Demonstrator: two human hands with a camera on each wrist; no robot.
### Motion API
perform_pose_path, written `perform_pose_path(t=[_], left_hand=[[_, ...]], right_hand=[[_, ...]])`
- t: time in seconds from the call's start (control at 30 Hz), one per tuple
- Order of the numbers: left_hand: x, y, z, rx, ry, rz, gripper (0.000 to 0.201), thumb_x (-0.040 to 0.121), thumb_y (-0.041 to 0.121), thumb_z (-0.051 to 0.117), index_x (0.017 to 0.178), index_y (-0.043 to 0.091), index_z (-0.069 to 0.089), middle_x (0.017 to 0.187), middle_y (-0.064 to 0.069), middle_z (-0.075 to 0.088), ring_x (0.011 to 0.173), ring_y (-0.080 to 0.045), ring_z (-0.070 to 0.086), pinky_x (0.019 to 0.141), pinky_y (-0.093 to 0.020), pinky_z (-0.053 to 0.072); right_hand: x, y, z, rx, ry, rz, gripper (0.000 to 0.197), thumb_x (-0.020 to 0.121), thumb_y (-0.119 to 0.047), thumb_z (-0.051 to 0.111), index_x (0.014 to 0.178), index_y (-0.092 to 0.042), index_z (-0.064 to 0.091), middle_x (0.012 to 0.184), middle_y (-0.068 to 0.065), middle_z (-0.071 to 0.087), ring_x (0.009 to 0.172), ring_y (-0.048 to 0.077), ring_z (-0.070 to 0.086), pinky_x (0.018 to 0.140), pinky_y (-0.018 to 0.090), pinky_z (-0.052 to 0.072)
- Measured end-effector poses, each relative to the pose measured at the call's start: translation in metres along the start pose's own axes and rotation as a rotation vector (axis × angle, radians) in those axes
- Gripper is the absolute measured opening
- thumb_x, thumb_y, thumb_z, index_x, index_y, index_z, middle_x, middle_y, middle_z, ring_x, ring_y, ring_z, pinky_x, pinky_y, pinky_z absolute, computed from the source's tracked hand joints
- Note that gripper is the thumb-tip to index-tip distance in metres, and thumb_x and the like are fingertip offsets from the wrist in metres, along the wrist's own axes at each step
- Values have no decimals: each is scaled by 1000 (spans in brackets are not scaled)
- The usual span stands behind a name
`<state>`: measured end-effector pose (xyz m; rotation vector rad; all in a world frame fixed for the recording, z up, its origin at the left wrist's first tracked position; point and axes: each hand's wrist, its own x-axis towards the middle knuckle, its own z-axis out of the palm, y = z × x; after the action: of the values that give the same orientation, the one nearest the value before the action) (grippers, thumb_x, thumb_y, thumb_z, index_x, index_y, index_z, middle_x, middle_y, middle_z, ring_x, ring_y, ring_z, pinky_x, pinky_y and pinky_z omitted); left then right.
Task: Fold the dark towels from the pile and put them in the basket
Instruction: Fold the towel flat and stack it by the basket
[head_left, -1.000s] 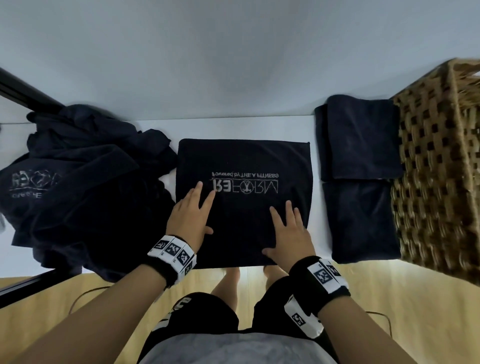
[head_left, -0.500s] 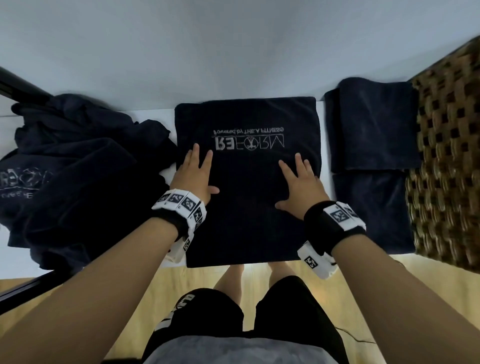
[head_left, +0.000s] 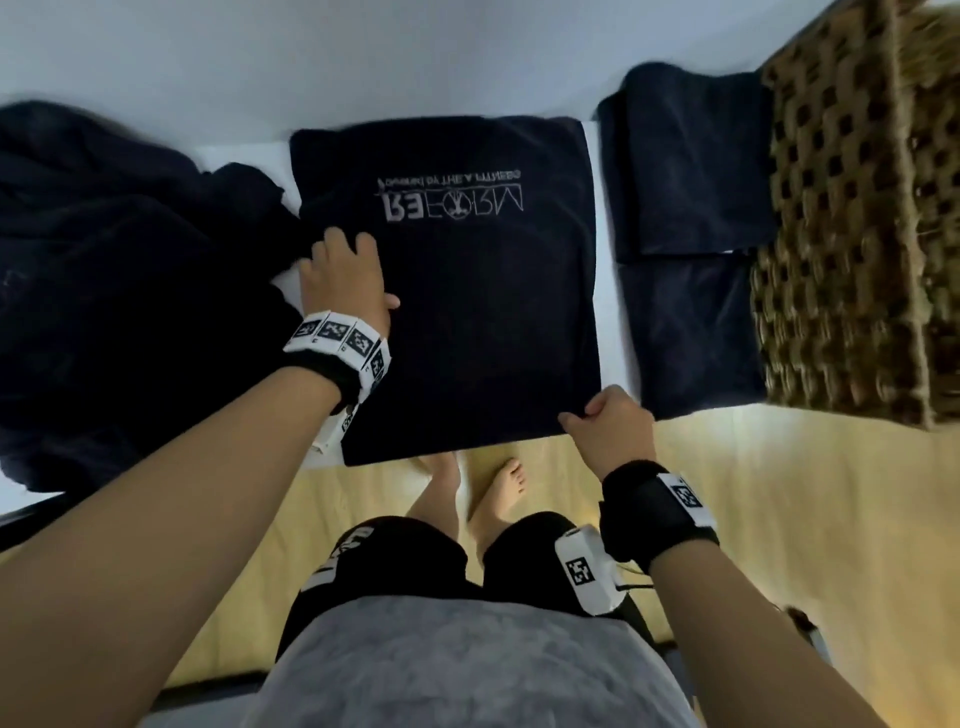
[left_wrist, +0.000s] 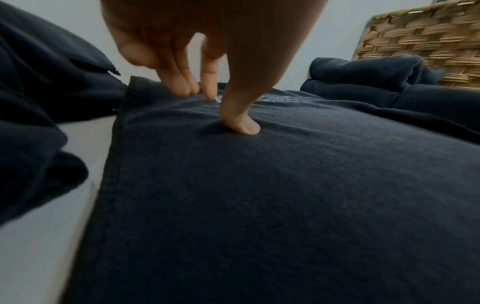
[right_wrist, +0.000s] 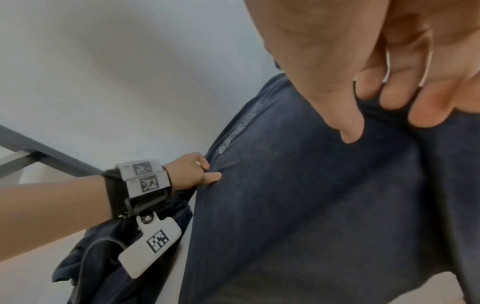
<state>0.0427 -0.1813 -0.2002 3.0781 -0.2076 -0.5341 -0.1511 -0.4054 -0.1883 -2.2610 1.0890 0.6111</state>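
The towel (head_left: 467, 312) lies flat left of the basket (head_left: 857, 208). Her right hand (head_left: 613, 426) pinches its near corner (likely to fold), while the left hand (head_left: 343, 275) pins it, fingers seemingly outstretched.

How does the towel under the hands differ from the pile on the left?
The towel lies flat and squared, its printed logo facing up; the pile is crumpled and heaped, with no logo legible. The left hand presses on the towel and the right hand pinches its near right corner; neither hand grips the pile. Both are dark fabric on the same white table.
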Motion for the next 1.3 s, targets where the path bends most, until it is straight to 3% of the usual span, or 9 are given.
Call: perform_pose_path(t=[0.13,0.23,0.4,0.53,0.7,0.8,1.0,1.17,1.3], left_hand=[[-20,9,8,-173,-54,-52,29,96,26,58,112,3,48,109,-19,56,86,-33,59,60,-37,36],[-53,5,9,-268,-37,-68,34,97,34,54,109,3,50,108,-16,55,86,-33,59,59,-38,40],[-136,-26,34,-331,-6,-189,27,97,30,50,90,5,55,87,-11,57,78,-29,57,57,-36,41],[-186,-46,72,-386,-103,-338,28,91,31,59,89,4,64,83,-11,64,70,-23,56,56,-29,40],[-186,-49,96,-579,-52,-537,29,81,37,71,77,8,66,62,2,58,51,-8,47,51,-20,37],[-188,-46,99,-661,-18,-640,22,79,38,73,77,19,64,60,11,54,52,-1,47,47,-15,31],[-190,-41,93,-832,43,-771,19,77,31,76,71,15,68,61,5,65,64,-18,68,57,-22,51],[-197,-34,79,-891,92,-717,6,75,23,70,75,18,68,64,5,68,64,-14,68,52,-19,43],[-192,-38,50,-829,165,-644,13,72,27,68,73,15,62,69,0,67,59,-8,59,50,-17,37]], right_hand=[[-2,21,12,19,35,32,36,80,-30,78,101,-11,55,90,2,59,83,18,53,69,25,40],[2,25,13,66,79,20,29,84,-29,75,101,-11,61,79,-4,58,77,13,49,70,22,36],[5,27,9,55,89,-51,13,87,-21,66,96,-11,69,94,3,68,90,20,60,74,19,36],[4,28,6,64,91,-100,9,78,-20,69,82,-14,65,79,2,65,73,17,57,65,21,40],[2,39,3,101,123,-172,12,73,-19,68,75,-8,64,67,6,63,62,17,55,52,18,40],[0,42,2,86,139,-231,13,74,-17,67,76,-4,63,77,10,64,73,23,57,60,23,36],[-1,43,-5,32,130,-296,11,78,-13,62,80,-2,61,84,12,62,78,27,57,64,25,36],[-4,40,-15,57,176,-330,9,81,-9,58,77,-3,52,84,14,55,76,25,49,57,27,30],[-3,31,-30,151,235,-353,7,84,-6,55,90,-5,52,95,12,55,83,22,47,68,19,29]])
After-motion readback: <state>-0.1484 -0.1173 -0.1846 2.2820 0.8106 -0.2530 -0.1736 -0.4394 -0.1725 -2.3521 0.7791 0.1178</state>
